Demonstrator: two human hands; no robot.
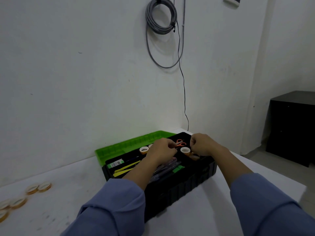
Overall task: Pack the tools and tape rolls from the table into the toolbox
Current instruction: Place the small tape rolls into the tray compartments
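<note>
On table [196, 210], against wall: toolbox [179, 188], black body, green lid [129, 145] swung open behind it. Both hands over toolbox interior. Left hand [162, 151] curled, fingertips pinched at orange scissors [179, 143]; firm grasp or mere touch cannot be told. Right hand [202, 144] curled nearly to a fist just right of scissors, above far right part of toolbox; contents of grip, if any, hidden. Inside toolbox: two tape rolls [144, 149] standing near far edge, one either side of left hand; yellow tool [126, 169] and barcode label [116, 163] at left end; green piece [178, 168] near front wall; clear-handled items under left wrist, blurred. Well left of toolbox, at table's left edge: loose tape [38, 188], several rolls, lying flat, not yet packed. Blue sleeves [110, 210] on both forearms.
</note>
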